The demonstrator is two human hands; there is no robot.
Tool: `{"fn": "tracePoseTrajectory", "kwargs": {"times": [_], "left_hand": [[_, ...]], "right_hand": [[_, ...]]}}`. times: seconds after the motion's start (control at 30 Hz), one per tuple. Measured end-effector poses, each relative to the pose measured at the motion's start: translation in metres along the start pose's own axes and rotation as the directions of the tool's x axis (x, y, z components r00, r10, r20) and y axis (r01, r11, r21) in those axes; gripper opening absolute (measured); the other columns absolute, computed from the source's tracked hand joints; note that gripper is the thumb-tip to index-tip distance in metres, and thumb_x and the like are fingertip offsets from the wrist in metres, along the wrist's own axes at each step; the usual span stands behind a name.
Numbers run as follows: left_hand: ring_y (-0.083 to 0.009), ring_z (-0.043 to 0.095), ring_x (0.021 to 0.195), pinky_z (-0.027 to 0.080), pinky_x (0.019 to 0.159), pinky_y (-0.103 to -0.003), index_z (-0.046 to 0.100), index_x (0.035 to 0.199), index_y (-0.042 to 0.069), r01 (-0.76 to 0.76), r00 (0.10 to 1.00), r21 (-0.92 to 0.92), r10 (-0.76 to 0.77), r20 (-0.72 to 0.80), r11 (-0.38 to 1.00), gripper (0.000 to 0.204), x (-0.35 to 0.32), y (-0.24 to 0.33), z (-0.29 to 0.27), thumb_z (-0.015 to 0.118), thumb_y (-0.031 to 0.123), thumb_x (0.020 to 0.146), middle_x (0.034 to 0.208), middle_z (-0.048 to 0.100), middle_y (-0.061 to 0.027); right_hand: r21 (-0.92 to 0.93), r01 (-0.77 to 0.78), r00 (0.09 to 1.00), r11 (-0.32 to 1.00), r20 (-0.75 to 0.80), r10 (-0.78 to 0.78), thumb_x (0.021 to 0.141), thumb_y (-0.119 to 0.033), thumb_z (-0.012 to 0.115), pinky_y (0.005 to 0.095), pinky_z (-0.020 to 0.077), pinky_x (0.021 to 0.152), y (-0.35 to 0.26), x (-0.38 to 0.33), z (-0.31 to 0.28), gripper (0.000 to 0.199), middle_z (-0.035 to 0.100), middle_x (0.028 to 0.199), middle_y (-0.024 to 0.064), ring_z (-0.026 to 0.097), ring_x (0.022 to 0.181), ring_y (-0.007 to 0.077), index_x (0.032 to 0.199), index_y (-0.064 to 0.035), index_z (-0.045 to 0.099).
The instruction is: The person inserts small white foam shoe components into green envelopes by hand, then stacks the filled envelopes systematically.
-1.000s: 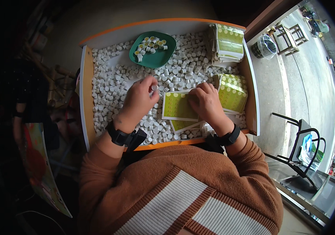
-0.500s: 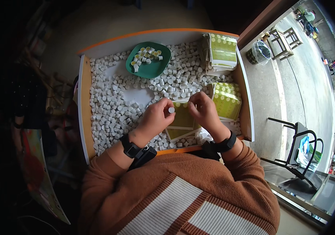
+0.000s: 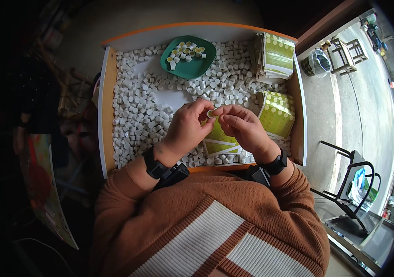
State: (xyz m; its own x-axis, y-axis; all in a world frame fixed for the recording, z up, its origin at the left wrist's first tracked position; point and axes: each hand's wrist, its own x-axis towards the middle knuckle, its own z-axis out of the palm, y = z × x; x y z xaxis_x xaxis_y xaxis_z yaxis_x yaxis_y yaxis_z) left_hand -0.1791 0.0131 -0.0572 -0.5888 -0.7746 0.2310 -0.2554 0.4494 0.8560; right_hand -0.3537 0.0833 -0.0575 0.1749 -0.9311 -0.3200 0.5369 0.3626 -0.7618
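My left hand (image 3: 186, 125) is closed, with a small white cap (image 3: 210, 115) between thumb and fingertips. A round yellow-green sticker (image 3: 211, 113) shows on the cap's top. My right hand (image 3: 245, 125) meets it from the right, its fingers drawn together and the fingertips at the sticker's edge. Beneath both hands lie green sticker sheets (image 3: 222, 142), partly covered by the fingers. Loose white caps (image 3: 137, 124) cover much of the shallow box around them. Toward the back, a green plate (image 3: 190, 71) bears several caps with yellow tops.
Two stacks of green dotted sheets, a far stack (image 3: 277, 55) and a nearer stack (image 3: 276, 113), stand along the right side of the orange-edged box (image 3: 108, 111). To the right are a black chair (image 3: 356, 184), a bin (image 3: 316, 63) and wooden stools (image 3: 342, 55).
My hands have come together: the right has moved from above the green sheets to the cap in my left. The cap's top, plain white before, now shows yellow. The view has shifted slightly.
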Motion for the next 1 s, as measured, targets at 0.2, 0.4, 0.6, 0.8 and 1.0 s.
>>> {"fn": "tracePoseTrajectory", "kwargs": {"times": [0.2, 0.4, 0.6, 0.8, 1.0], "left_hand": [[-0.024, 0.064, 0.071, 0.051, 0.064, -0.033, 0.058, 0.099, 0.003, -0.049, 0.998, -0.029, 0.047, -0.042, 0.998, 0.023, 0.0, -0.003, 0.0, 0.066, 0.002, 0.077, 0.08, 0.063, -0.0105], [-0.0139, 0.062, 0.073, 0.05, 0.065, -0.025, 0.059, 0.102, 0.003, -0.088, 0.992, 0.073, 0.094, -0.086, 0.993, 0.022, 0.023, -0.01, -0.01, 0.063, 0.0, 0.081, 0.086, 0.063, -0.0072], [-0.0301, 0.06, 0.083, 0.05, 0.072, -0.038, 0.06, 0.094, 0.005, -0.12, 0.951, 0.459, 0.235, -0.202, 0.88, 0.022, 0.059, -0.032, -0.059, 0.068, 0.007, 0.074, 0.087, 0.059, -0.0117], [-0.032, 0.058, 0.09, 0.05, 0.077, -0.039, 0.062, 0.086, 0.005, 0.004, 0.987, 0.571, -0.096, 0.13, 0.821, 0.02, 0.012, -0.055, -0.071, 0.072, 0.012, 0.07, 0.09, 0.058, -0.0125], [-0.032, 0.058, 0.089, 0.051, 0.076, -0.039, 0.063, 0.08, 0.004, 0.009, 0.974, 0.683, -0.16, 0.158, 0.73, 0.018, 0.004, -0.073, -0.064, 0.073, 0.012, 0.068, 0.088, 0.058, -0.0115]], "right_hand": [[-0.176, 0.092, 0.995, 0.98, -0.024, -0.098, 0.092, -0.009, 0.057, 0.0175, 0.0371, 0.061, -0.001, -0.001, 0.004, 0.02, 0.055, 0.086, -0.0029, 0.046, 0.071, 0.0043, 0.11, -0.0007, 0.059], [-0.536, 0.23, 0.935, 0.812, -0.11, -0.337, 0.087, -0.007, 0.062, 0.0222, 0.0426, 0.065, 0.013, 0.002, -0.012, 0.019, 0.055, 0.089, 0.0005, 0.05, 0.075, 0.0093, 0.105, -0.0022, 0.06], [-0.989, 0.14, 0.783, 0.046, 0.082, -0.616, 0.078, -0.005, 0.065, 0.0305, 0.0479, 0.072, 0.014, -0.008, -0.033, 0.021, 0.056, 0.094, 0.0106, 0.057, 0.083, 0.0254, 0.099, -0.0034, 0.061], [-0.986, 0.136, 0.801, 0.096, 0.053, -0.596, 0.079, -0.003, 0.064, 0.0339, 0.0488, 0.074, 0.02, -0.007, -0.042, 0.016, 0.056, 0.094, 0.0127, 0.058, 0.085, 0.0304, 0.095, -0.0026, 0.062], [-0.986, 0.12, 0.825, 0.113, 0.036, -0.564, 0.079, -0.001, 0.063, 0.0349, 0.0486, 0.073, 0.021, 0.001, -0.043, 0.012, 0.056, 0.091, 0.0126, 0.058, 0.084, 0.0297, 0.092, -0.0018, 0.062]]}}
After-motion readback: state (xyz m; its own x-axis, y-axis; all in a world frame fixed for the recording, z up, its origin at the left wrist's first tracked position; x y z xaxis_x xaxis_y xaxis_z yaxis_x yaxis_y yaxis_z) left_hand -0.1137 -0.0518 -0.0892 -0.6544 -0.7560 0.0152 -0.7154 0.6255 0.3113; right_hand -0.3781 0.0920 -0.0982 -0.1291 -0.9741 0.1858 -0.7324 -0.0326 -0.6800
